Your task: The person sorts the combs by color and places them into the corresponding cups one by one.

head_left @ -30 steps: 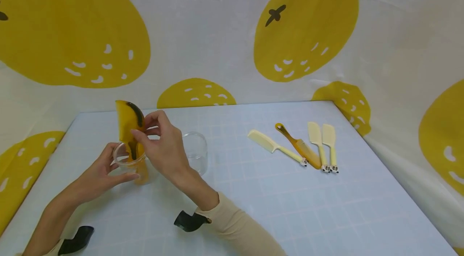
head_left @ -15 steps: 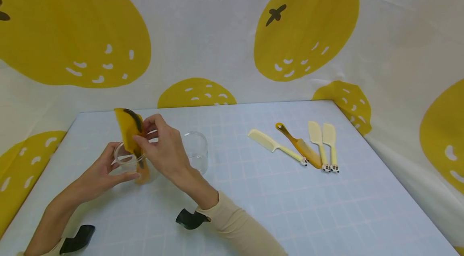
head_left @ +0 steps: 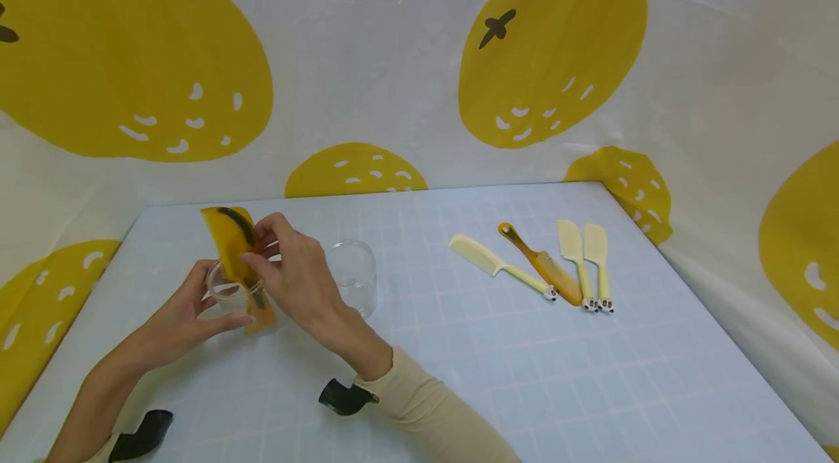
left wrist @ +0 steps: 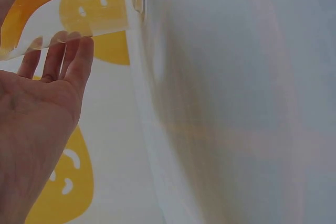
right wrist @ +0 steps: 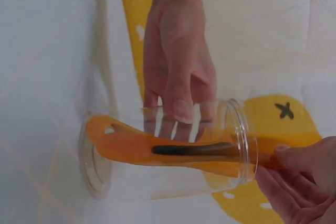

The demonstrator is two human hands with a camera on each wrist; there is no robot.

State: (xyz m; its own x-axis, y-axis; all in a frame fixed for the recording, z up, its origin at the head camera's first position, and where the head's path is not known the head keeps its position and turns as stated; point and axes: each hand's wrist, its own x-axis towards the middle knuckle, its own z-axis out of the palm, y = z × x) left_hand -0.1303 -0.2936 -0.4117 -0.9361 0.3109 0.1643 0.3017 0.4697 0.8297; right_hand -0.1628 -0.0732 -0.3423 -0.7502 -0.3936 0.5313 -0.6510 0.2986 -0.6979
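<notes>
My left hand (head_left: 172,319) grips a clear jar (head_left: 225,293) near the table's left side, thumb on the near side and fingers behind. In my right hand (head_left: 298,274), thumb and fingers pinch an amber comb (head_left: 226,239) with a dark streak. Its broad end stands above the jar's mouth, leaning left. Down inside the jar runs its handle (right wrist: 126,148), the holed tip close to the bottom in the right wrist view. Left fingers (left wrist: 79,64) lie along the jar wall in the left wrist view. The comb's teeth are hard to make out.
A second clear jar (head_left: 357,281) stands just right of the right hand, partly hidden by it. Farther right lie a cream comb (head_left: 478,255), another amber comb (head_left: 557,277) and two cream combs (head_left: 595,248) with panda-head ends. Fabric with yellow fruit hangs behind the table.
The right hand has lowered the amber comb deeper into the jar, and the comb's top leans further left. The left hand and jar have stayed in place.
</notes>
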